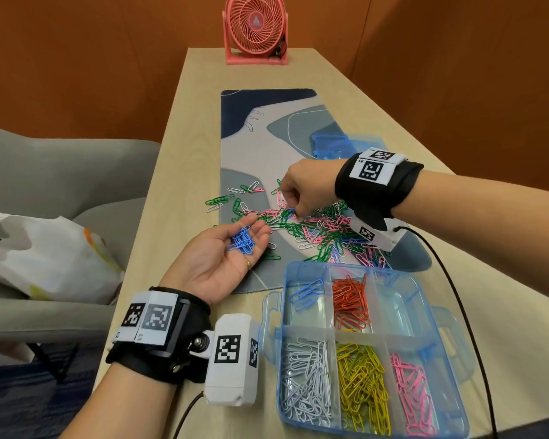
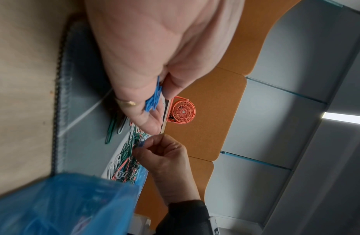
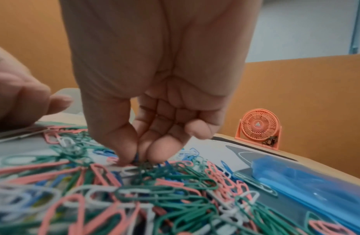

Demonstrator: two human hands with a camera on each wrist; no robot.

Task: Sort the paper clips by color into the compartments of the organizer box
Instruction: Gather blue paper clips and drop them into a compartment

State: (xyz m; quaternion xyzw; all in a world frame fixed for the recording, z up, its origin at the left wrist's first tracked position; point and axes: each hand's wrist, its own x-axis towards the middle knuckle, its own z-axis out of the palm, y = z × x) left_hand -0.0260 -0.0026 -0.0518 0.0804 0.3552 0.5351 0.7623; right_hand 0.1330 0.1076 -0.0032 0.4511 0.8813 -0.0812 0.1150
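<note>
The right hand [image 3: 135, 152] pinches a blue clip [image 3: 136, 156] in the tangled pile [image 1: 314, 229] on the mat; linked neighbours may lift with it; the left hand [image 1: 232, 251], palm up and relaxed, cradles loose blue clips [image 1: 243, 240] that could spill short of the organizer box [image 1: 279, 315].

Black wrist straps [image 1: 374, 185] w/ white marker-tagged cam boxes [image 1: 232, 356], cables; gold ring [image 1: 248, 264] on left.

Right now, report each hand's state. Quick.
Left hand: palm up, fingers relaxed, carrying a bunch of blue paper clips.
Right hand: fingertips pinching a blue clip out of the mixed pile.
</note>
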